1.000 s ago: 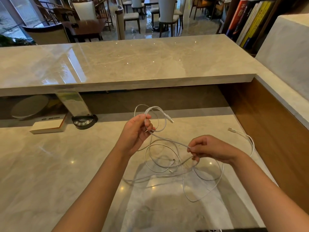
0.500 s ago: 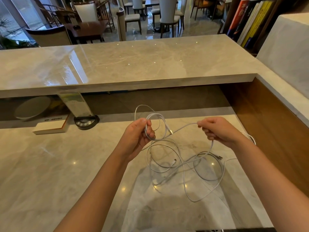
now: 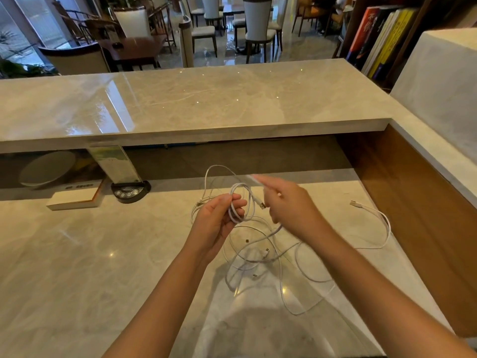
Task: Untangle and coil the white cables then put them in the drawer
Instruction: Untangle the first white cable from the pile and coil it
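A small coil (image 3: 241,202) of the white cables (image 3: 271,254) is being pinched by the left hand (image 3: 216,223), cable is being pinched by the blurry right hand (image 3: 286,205), and another loop is needed next.

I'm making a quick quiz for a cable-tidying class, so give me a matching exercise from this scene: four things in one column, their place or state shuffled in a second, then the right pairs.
Things
1. left hand
2. loose cable end
3. book
4. tangled cables

Places or states
A. lies flat at the left, beside the round black button unit
B. spread on the desk below the hands
C. grips a small coil of white cable
D. lies on the desk at the far right, near the wooden panel

Pairs: 1-C, 2-D, 3-A, 4-B
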`<state>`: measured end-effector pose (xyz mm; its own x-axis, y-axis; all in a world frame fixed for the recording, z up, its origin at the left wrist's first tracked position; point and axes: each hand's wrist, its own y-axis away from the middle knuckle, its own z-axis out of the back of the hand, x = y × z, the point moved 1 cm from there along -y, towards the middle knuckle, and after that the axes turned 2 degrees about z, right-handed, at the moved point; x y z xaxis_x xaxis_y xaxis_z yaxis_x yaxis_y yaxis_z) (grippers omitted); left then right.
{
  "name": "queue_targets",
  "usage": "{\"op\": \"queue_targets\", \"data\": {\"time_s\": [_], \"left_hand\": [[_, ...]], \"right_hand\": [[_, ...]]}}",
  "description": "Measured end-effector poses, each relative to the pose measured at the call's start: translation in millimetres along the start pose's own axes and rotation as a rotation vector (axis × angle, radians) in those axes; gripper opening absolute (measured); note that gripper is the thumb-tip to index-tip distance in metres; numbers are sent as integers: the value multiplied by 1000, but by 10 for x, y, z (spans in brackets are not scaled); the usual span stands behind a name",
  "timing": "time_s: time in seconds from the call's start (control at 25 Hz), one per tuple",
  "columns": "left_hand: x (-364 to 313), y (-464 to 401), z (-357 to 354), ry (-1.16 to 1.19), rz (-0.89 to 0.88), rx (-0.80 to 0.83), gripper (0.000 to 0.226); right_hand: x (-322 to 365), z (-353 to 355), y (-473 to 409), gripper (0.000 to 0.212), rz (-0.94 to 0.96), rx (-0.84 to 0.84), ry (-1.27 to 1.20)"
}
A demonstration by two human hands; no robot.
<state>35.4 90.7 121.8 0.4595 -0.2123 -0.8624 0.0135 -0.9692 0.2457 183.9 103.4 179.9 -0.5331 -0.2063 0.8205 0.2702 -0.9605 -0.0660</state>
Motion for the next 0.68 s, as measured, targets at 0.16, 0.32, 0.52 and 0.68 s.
{"op": "queue_targets", "data": {"time_s": [0.16,0.32,0.52,0.68], "left_hand": [[-16,23,-63,46,23,27,25],[25,39,-39,-1,58,29,25],[108,78,49,126,134,67,23],[3,117,64,274,125,194,20]], "right_hand": [[-99,-380,241,60,287,-182,628],[-189,-553,305,73,353,-235,771],[-240,-215,204,36,390,-91,192],[-458,44,-25,41,-96,27,-163]]}}
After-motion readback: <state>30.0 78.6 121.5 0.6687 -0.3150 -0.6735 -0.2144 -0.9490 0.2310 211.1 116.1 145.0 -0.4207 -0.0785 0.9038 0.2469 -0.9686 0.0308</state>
